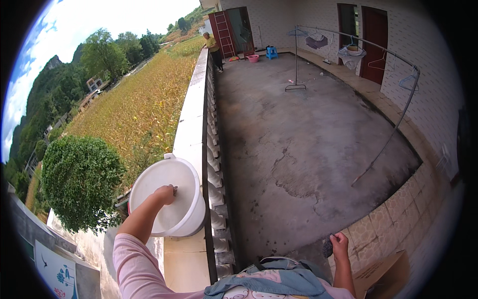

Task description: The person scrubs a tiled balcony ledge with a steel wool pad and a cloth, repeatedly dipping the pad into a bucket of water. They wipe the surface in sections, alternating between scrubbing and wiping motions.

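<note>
A white plastic bucket with a pale round lid [179, 187] sits on the wide top of the balustrade [186, 248]. My left hand [166, 194] is at the middle of the lid, its fingers curled; what lies beneath them cannot be made out. Low on the right, over the edge of the concrete floor, my right hand [340, 244] pinches a dark, rough scouring pad [328, 247], apart from the bucket.
An open cardboard box [384, 274] stands at the lower right. A metal clothes rack [401, 61] with hangers crosses the yard. At the far end are a person [212, 46] by the balustrade, a pink basin [253, 58] and a blue stool [272, 52]. A bushy tree grows outside.
</note>
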The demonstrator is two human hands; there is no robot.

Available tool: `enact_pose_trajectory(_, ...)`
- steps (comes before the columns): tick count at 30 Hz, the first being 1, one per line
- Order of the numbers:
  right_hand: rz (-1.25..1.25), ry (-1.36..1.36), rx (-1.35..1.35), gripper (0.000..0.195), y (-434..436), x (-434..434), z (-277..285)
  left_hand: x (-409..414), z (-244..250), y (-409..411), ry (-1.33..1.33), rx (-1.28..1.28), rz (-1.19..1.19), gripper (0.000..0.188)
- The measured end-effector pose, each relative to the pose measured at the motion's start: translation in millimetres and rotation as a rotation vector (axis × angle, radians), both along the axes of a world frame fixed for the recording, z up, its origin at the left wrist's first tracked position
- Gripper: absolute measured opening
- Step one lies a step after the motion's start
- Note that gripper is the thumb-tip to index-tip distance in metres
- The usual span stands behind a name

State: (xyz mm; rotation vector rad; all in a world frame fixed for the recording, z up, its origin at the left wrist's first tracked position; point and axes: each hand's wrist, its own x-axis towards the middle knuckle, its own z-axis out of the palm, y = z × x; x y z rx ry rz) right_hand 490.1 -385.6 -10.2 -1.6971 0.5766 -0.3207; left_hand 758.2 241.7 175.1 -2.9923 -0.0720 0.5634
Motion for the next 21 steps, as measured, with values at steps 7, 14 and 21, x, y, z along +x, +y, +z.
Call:
enact_pose_trajectory(7, -0.106, 0.037, -0.031, 0.012, -8, -27, -14, 27, -82, -12, 0.533, 0.115, -0.483, 0.034)
enact_pose_trajectory(14, -0.045, -0.047, 0.014, 0.015, 6, 0, -29, -6, -44, 5, -0.005, 0.135, -0.226, 0.028)
enact_pose_trajectory(21, -0.019, -0.004, -0.004, 0.013, 0, 9, -30, 2, 4, -56, 0.248, 0.035, -0.247, 0.032)
